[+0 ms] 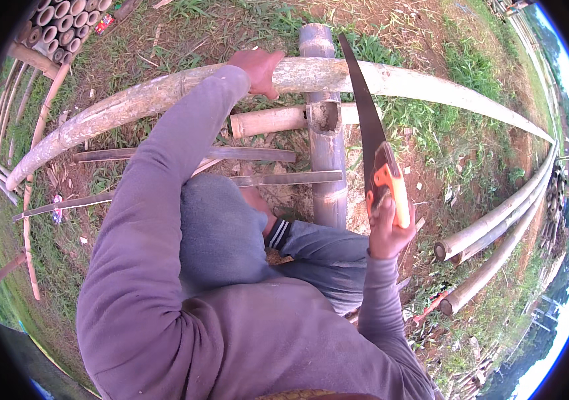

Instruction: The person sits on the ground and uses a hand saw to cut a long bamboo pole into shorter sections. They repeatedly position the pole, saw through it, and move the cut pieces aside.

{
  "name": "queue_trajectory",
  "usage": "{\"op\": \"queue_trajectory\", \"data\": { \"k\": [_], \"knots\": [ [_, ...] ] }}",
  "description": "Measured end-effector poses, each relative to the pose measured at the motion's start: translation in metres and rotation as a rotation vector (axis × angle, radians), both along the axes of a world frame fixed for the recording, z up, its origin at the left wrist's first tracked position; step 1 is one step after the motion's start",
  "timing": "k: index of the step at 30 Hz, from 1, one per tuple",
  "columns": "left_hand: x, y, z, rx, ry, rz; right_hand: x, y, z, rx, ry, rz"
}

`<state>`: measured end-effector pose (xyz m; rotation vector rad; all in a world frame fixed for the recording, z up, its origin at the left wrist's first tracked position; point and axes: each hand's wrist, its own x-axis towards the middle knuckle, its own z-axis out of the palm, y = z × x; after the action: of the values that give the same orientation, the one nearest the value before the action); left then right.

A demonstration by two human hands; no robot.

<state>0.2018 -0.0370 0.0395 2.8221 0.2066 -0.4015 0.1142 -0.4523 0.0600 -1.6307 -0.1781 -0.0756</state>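
A long, pale bamboo pole (pixel 424 81) lies crosswise in front of me, bent by the lens. My left hand (pixel 260 69) is closed over its top, left of the upright-looking support post. In my right hand (pixel 391 233) is a handsaw (pixel 369 120) with a dark blade and an orange handle, fingers wrapped round the grip. The blade points away from me and crosses the pole in the picture, right of the post. Whether its teeth touch the bamboo I cannot tell. Under the pole stands or lies a thick greyish bamboo post (pixel 328 200) with a notch cut in it.
A short bamboo piece (pixel 268 122) meets the post below the pole. Split bamboo strips (pixel 278 179) lie by my bent knee (pixel 221 230). Several bamboo poles (pixel 491 213) rest on the ground at right. Stacked cut bamboo (pixel 64 23) is at the far left, beside a thin-pole frame (pixel 34 193).
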Motion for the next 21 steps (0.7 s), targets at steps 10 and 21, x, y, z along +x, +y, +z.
{"op": "queue_trajectory", "data": {
  "k": [10, 21],
  "knots": [
    [0.018, 0.002, -0.004, 0.012, 0.026, -0.008, 0.134, 0.112, 0.002, -0.014, -0.062, 0.034],
    [0.024, 0.01, -0.012, -0.028, 0.057, 0.015, -0.026, -0.021, -0.022, 0.038, -0.015, 0.035]
  ]
}}
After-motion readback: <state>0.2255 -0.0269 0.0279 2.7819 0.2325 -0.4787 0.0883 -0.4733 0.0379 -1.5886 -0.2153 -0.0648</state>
